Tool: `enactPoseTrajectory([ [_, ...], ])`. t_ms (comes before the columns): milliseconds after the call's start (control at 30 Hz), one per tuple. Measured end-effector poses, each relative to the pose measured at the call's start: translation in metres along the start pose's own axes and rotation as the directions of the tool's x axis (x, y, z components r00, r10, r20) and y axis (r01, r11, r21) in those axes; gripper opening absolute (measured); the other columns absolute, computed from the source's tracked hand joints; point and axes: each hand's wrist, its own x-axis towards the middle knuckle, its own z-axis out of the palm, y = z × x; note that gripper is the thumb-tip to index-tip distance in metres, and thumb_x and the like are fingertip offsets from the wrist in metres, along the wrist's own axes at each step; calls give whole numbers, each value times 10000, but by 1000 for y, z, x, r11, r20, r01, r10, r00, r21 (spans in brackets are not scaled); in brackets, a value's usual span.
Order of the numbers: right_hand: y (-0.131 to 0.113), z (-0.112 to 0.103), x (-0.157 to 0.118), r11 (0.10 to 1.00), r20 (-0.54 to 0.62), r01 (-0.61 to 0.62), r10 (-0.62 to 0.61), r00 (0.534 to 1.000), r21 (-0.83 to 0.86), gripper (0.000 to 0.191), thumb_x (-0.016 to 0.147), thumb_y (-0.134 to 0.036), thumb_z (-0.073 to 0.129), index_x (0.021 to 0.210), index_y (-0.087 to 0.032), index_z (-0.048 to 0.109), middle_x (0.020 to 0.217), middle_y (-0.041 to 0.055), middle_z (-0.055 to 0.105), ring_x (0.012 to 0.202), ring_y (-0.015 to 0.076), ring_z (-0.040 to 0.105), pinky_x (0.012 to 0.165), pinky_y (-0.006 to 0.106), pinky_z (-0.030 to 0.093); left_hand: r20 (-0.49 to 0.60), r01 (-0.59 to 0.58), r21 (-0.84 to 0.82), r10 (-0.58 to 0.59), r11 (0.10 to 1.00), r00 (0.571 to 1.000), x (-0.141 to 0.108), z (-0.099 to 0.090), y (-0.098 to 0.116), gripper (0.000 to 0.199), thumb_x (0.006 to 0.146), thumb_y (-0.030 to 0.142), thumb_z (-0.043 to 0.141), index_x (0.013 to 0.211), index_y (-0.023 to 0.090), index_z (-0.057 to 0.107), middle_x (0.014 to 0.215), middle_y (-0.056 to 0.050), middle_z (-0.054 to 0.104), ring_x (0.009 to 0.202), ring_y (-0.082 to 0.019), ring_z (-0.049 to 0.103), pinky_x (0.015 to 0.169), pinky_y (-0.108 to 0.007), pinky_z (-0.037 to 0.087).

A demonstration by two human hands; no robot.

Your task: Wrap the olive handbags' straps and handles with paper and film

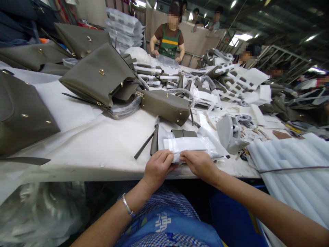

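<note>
Close in front of me, at the table's near edge, lies an olive handbag [183, 133] partly covered by white foam sheet [185, 144] and clear plastic. My left hand [159, 166] pinches the near edge of this wrapping. Just to its right, my right hand [200, 164] grips the same edge, fingers pressed together. The fingertips hide the exact spot they hold. A dark strap [145, 144] sticks out on the left of the wrapped bag. Beyond it another olive handbag [166, 106] lies on its side, unwrapped.
Large olive bags [97, 73] stand at the left. Wrapped bags [177, 77] pile up at the back. A tape dispenser [230, 132] stands right of my work, and rolled foam sheets [293, 168] lie at the right. A co-worker [171, 37] stands across the white table [110, 144].
</note>
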Motion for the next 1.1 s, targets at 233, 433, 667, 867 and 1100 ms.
enactPoseTrajectory([
  [233, 1, 1, 22, 991, 139, -108, 96, 986, 83, 148, 983, -196, 481, 916, -182, 612, 893, 52, 615, 811, 171, 595, 726, 262, 445, 18, -22, -12, 22, 1000, 1000, 0, -3, -1, 242, 918, 388, 611, 988, 156, 606, 1068, -84, 676, 1064, -237, 610, 974, -379, 498],
  [433, 12, 6, 29, 964, 191, -194, 159, 969, 184, 94, 928, -228, 612, 859, -178, 654, 851, 27, 570, 770, 148, 575, 725, 248, 425, 3, -2, -1, 2, 1000, 1000, -1, -2, 0, 293, 896, 390, 645, 1057, 149, 602, 1071, -92, 676, 1016, -235, 619, 925, -370, 522],
  [667, 14, 1, 40, 942, 268, -283, 230, 935, 180, 83, 851, -201, 692, 808, -152, 640, 734, 5, 583, 674, 135, 524, 629, 238, 352, 1, -20, 17, 20, 1000, 1000, -4, -3, -4, 386, 895, 366, 655, 1206, 153, 573, 1124, -108, 667, 1044, -227, 628, 953, -360, 521],
  [867, 12, 3, 39, 958, 194, -227, 193, 962, 176, 63, 853, -187, 683, 811, -160, 646, 746, 13, 607, 690, 147, 553, 636, 250, 393, 9, -84, 34, 84, 996, 996, -3, -5, -8, 368, 894, 355, 655, 1209, 171, 606, 1176, -117, 664, 1070, -241, 638, 951, -363, 531],
  [1100, 5, -8, -20, 980, -272, 11, 44, 961, 197, 295, 955, -136, 528, 1230, -219, 597, 1170, 84, 659, 1112, 195, 604, 985, 368, 497, 53, -26, 18, 25, 1000, 998, 1, -9, -3, 360, 872, 365, 679, 1167, 165, 623, 1155, -104, 681, 1077, -241, 631, 959, -373, 525],
])
